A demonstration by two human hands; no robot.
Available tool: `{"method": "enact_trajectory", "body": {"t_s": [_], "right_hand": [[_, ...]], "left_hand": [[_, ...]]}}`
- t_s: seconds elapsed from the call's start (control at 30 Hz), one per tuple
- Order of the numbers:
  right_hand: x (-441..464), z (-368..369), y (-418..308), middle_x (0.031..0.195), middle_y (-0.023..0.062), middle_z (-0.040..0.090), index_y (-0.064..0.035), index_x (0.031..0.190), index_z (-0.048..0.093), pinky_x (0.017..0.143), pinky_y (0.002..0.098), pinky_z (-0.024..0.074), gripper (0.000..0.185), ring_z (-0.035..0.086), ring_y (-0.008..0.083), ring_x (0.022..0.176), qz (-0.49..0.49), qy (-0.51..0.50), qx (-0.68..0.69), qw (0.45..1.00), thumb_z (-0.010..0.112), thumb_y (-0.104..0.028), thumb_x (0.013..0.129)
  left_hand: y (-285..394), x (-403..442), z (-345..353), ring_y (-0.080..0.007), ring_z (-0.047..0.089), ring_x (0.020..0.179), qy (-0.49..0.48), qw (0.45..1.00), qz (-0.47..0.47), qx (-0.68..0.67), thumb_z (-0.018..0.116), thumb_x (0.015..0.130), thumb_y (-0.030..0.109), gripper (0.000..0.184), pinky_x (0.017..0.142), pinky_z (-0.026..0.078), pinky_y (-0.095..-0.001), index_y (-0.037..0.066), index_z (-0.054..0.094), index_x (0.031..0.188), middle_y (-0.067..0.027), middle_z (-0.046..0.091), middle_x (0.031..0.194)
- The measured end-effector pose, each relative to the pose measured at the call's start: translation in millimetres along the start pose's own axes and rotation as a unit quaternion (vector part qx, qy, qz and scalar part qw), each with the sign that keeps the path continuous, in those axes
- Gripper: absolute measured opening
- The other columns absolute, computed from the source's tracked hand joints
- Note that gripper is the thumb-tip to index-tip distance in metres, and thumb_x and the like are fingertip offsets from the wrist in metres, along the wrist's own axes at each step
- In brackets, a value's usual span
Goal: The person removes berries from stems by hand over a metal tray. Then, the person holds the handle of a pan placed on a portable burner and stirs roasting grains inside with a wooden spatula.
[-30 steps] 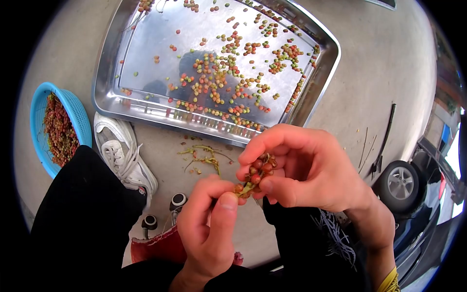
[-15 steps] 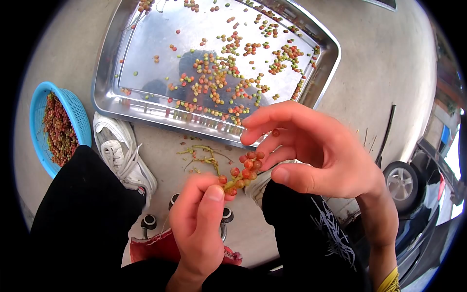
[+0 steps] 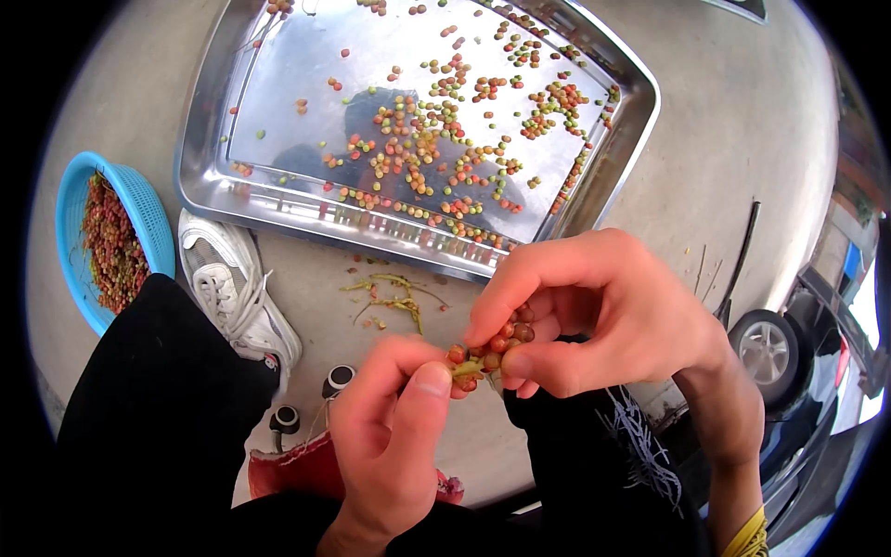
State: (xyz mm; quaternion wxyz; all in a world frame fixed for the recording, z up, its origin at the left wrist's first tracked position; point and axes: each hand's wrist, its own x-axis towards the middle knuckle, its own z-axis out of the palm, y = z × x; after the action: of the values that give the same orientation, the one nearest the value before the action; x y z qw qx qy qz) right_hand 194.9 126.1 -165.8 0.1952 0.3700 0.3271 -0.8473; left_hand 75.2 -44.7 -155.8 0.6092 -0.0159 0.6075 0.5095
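My left hand (image 3: 394, 432) pinches the pale stem end of a small bunch of reddish berries (image 3: 492, 358) between thumb and forefinger. Around the bunch's other end curl the fingers and thumb of my right hand (image 3: 608, 320), touching the berries and hiding some of them. Beyond both hands lies a shallow steel tray (image 3: 302, 84). Loose green, orange and red berries (image 3: 408, 139) are scattered across it, thickest in the middle and right.
A blue plastic basket (image 3: 148, 209) heaped with dark red berry bunches (image 3: 113, 246) stands at the left. Stripped stems (image 3: 401, 302) lie on the concrete below the tray. A white shoe (image 3: 227, 283), a red stool seat (image 3: 302, 472) and a car wheel (image 3: 765, 345) surround the workspace.
My right hand has come down and closed its fingers around the berries; before, it was spread open beside them. My left hand has shifted slightly right with the bunch.
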Motion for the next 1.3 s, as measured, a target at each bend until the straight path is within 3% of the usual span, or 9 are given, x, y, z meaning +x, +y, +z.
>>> {"method": "enact_trajectory", "body": {"t_s": [0.23, 0.33, 0.4, 0.63, 0.7, 0.8, 0.97, 1.1, 1.3], "right_hand": [[7, 8, -2, 0.088, 0.0075, 0.066, 0.0043, 0.099, 0.064, 0.071, 0.0222, 0.0487, 0.021, 0.061, 0.0090, 0.082, -0.012, 0.011, -0.097, 0.995, 0.071, 0.007, 0.080], [11, -1, 9, 0.090, 0.0090, 0.066, 0.0038, 0.098, 0.065, 0.070, 0.0228, 0.0512, 0.018, 0.063, 0.0113, 0.081, -0.031, -0.033, -0.023, 0.999, 0.071, 0.007, 0.081], [11, -2, 15, 0.080, 0.0038, 0.065, 0.0011, 0.096, 0.067, 0.067, 0.0217, 0.0504, 0.015, 0.061, 0.0100, 0.073, -0.005, -0.046, 0.096, 0.994, 0.070, -0.010, 0.086], [8, -7, 13, 0.091, 0.0072, 0.066, 0.0016, 0.103, 0.066, 0.072, 0.0241, 0.0531, 0.019, 0.064, 0.0124, 0.080, 0.076, -0.044, 0.196, 0.977, 0.067, -0.008, 0.087], [6, -8, 8, 0.093, 0.0137, 0.066, 0.0074, 0.102, 0.063, 0.073, 0.0280, 0.0540, 0.016, 0.065, 0.0167, 0.079, -0.011, -0.026, 0.083, 0.996, 0.061, 0.005, 0.087], [3, -2, 10, 0.092, 0.0110, 0.065, 0.0058, 0.102, 0.062, 0.075, 0.0273, 0.0514, 0.019, 0.063, 0.0143, 0.078, -0.100, -0.033, 0.029, 0.994, 0.067, 0.005, 0.084], [-1, -11, -1, 0.098, 0.0091, 0.061, 0.0045, 0.104, 0.060, 0.075, 0.0243, 0.0510, 0.029, 0.061, 0.0123, 0.087, -0.116, -0.079, -0.217, 0.966, 0.074, 0.005, 0.078], [1, -8, 14, 0.099, 0.0083, 0.060, 0.0047, 0.102, 0.058, 0.078, 0.0246, 0.0524, 0.030, 0.060, 0.0113, 0.089, -0.027, -0.043, -0.026, 0.998, 0.074, 0.007, 0.076], [0, 2, 7, 0.100, 0.0089, 0.061, 0.0045, 0.101, 0.058, 0.078, 0.0260, 0.0533, 0.025, 0.062, 0.0121, 0.090, -0.044, -0.021, -0.076, 0.996, 0.070, 0.008, 0.079]], "left_hand": [[3, 1, 1, -0.0050, 0.037, 0.062, -0.006, 0.990, 0.085, 0.114, 0.053, 0.093, 0.009, 0.012, 0.056, 0.029, -0.0219, -0.002, 0.055, 0.089, -0.0008, 0.047, 0.071], [2, 1, 0, -0.0054, 0.038, 0.062, -0.016, 0.989, 0.091, 0.114, 0.053, 0.093, 0.008, 0.011, 0.056, 0.029, -0.0223, -0.002, 0.056, 0.089, -0.0012, 0.047, 0.071], [1, 0, 1, -0.0053, 0.038, 0.063, -0.017, 0.990, 0.087, 0.112, 0.053, 0.093, 0.008, 0.011, 0.056, 0.029, -0.0223, -0.002, 0.056, 0.090, -0.0010, 0.047, 0.071], [3, 2, 5, -0.0027, 0.036, 0.064, 0.011, 0.999, 0.013, 0.038, 0.051, 0.095, 0.010, 0.014, 0.056, 0.029, -0.0209, -0.002, 0.056, 0.090, 0.0025, 0.048, 0.072], [4, 2, 5, -0.0020, 0.036, 0.064, 0.011, 0.999, 0.008, 0.045, 0.050, 0.096, 0.011, 0.014, 0.056, 0.029, -0.0206, -0.001, 0.056, 0.090, 0.0033, 0.048, 0.072], [4, 1, 4, -0.0012, 0.034, 0.062, 0.012, 0.999, -0.014, 0.050, 0.050, 0.096, 0.011, 0.014, 0.055, 0.028, -0.0200, -0.001, 0.056, 0.090, 0.0046, 0.046, 0.069], [6, 1, 2, -0.0007, 0.033, 0.061, 0.011, 0.998, -0.025, 0.051, 0.051, 0.097, 0.012, 0.015, 0.054, 0.027, -0.0196, -0.001, 0.056, 0.090, 0.0055, 0.044, 0.068], [5, 2, 6, -0.0007, 0.034, 0.061, 0.016, 0.998, -0.002, 0.059, 0.051, 0.097, 0.011, 0.014, 0.054, 0.027, -0.0195, 0.000, 0.055, 0.090, 0.0051, 0.045, 0.068], [6, 1, 5, -0.0013, 0.035, 0.064, 0.014, 0.998, -0.009, 0.053, 0.051, 0.096, 0.010, 0.012, 0.056, 0.029, -0.0199, 0.000, 0.055, 0.090, 0.0038, 0.047, 0.072]]}}
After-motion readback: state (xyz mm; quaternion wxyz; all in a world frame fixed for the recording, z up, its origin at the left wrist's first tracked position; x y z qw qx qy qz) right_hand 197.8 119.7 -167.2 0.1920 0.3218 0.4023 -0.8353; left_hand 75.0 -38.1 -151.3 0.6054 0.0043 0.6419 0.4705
